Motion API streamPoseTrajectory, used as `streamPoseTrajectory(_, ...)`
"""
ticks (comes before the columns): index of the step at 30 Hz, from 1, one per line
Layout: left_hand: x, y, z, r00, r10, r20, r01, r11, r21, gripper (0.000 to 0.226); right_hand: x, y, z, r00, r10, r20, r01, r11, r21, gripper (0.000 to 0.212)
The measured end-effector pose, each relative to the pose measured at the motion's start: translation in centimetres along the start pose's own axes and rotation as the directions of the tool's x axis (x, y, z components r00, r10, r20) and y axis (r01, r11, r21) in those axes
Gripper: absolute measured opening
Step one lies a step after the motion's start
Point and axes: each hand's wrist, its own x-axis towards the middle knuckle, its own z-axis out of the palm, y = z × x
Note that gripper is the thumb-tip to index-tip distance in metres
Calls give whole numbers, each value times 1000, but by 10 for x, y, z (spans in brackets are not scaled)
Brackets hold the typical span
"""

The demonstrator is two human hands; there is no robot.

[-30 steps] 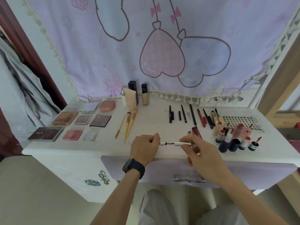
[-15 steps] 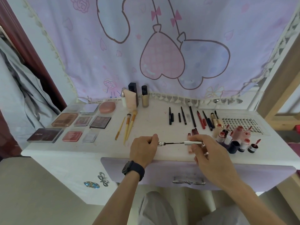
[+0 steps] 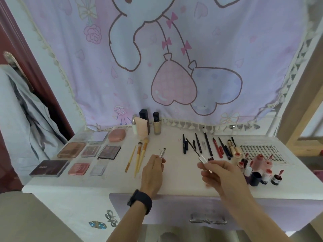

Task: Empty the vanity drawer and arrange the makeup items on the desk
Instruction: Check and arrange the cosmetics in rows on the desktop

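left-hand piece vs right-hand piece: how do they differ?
1. The tube in the left hand is short and stubby. The wand in the right hand is long, with a thin dark stem.
2. The tube points up and slightly right, while the wand slants up and to the left.
3. The tube looks pale all over, while the wand is dark beyond its grip.

Shared: both have silvery parts, and each is pinched at its lower end.

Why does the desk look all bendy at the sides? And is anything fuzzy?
Head view: the wide-angle lens bows the desk edge and tilts the wooden post at right; light is soft and even, shadows faint; the right hand holding the thin wand looks slightly smeared at its fingers, the left hand gripping the silver tube sharper.
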Motion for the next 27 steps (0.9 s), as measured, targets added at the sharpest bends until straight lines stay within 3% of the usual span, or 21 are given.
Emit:
streamPoseTrajectory(5, 30, 17, 1, 994, -43, 98, 31, 992, 118, 20, 30, -6, 31, 998, 31, 49, -24, 991, -135, 19)
streamPoseTrajectory(11, 75, 35, 10, 989, -95, 115, 46, 928, 369, 25, 83, -5, 63, 997, -58, 54, 74, 932, -356, 27)
streamPoseTrajectory(13, 89, 36, 11, 988, -111, 109, 53, 898, 436, 18, 102, -4, 68, 994, -104, 43, 111, 848, -518, 28)
streamPoseTrajectory(16, 108, 35, 10, 988, -134, 83, 66, 829, 555, 19, 122, -5, 75, 988, -149, 50, 135, 640, -757, 21)
streamPoseTrajectory(19, 120, 32, 12, 989, -131, 73, 57, 779, 624, 22, 136, -4, 86, 985, -146, 96, 150, 431, -890, 17)
streamPoseTrajectory(22, 127, 29, 16, 988, -128, 83, 40, 740, 672, 27, 143, 0, 97, 982, -153, 108, 140, 217, -966, 27)
streamPoseTrajectory(25, 131, 28, 19, 988, -126, 92, 28, 721, 693, 31, 148, 7, 105, 982, -150, 113, 136, 156, -978, 33)
streamPoseTrajectory(27, 132, 28, 20, 988, -118, 100, 19, 733, 680, 34, 150, 13, 108, 979, -159, 126, 147, 129, -981, 27)
